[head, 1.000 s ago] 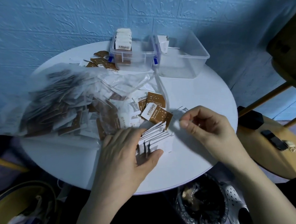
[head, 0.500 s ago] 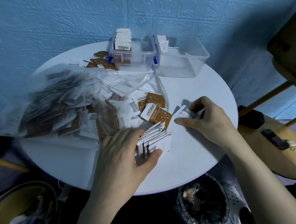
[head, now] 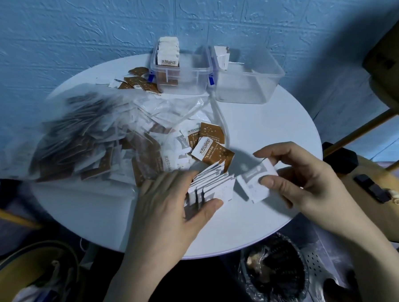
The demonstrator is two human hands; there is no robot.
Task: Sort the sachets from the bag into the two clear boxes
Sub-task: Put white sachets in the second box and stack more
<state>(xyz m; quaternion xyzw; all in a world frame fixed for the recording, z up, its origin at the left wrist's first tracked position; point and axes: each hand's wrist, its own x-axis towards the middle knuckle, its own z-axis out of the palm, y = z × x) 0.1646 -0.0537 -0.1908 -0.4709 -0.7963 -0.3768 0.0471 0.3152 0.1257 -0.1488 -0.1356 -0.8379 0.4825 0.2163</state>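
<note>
A clear plastic bag (head: 82,134) full of brown and white sachets lies on the left of the round white table (head: 262,129). My left hand (head: 171,205) grips an upright stack of white sachets (head: 209,185) near the front edge. Just right of the stack, my right hand (head: 311,179) pinches a single white sachet (head: 255,182). Two brown sachets (head: 212,148) lie at the bag's mouth. At the back stand two clear boxes: the left box (head: 190,79) holds a row of brown sachets, the right box (head: 255,85) holds a few white ones at its back-left corner.
Loose brown sachets (head: 139,81) lie left of the left box. A wooden stool (head: 381,194) with a dark item on it stands at the right. A lined bin (head: 274,276) sits under the table's front edge. A blue brick-pattern wall closes the back.
My right hand picked up a white sachet from the table and moved it leftward toward the stack. My left hand has kept its hold on the stack.
</note>
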